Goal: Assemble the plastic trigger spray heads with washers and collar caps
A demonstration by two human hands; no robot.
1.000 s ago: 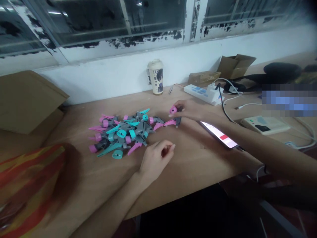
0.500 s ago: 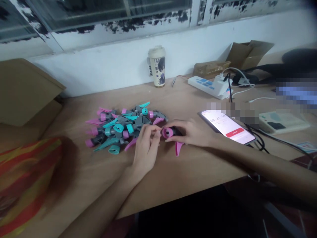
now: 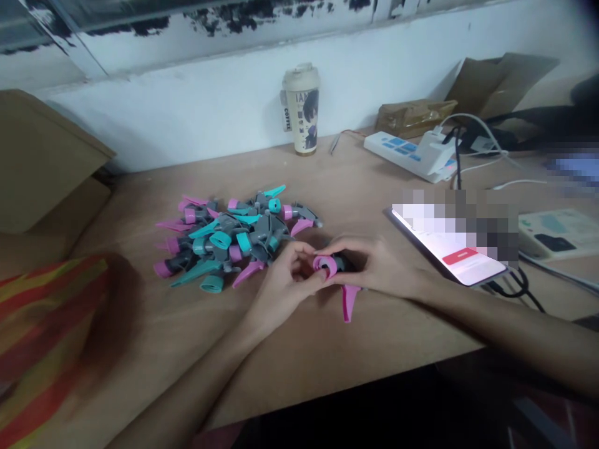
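A spray bottle trigger head with a pink collar, pink lever and dark grey body is between my two hands, its collar opening facing me. My right hand grips the grey body from the right, partly covering it. The thumb and fingers of my left hand close on the pink collar from the left, the thumb at its opening. Just left of my hands lies a pile of similar trigger heads, grey with pink or teal collars and levers.
On the right lie a lit phone and a pale box-shaped device. Behind them are a power strip with cables and a brown package. A coffee cup stands by the wall. Left are a cardboard box and a striped bag.
My left thumb and fingers have moved onto the pink collar and now reach around it. The view has shifted slightly, and the trigger head sits a little lower in it.
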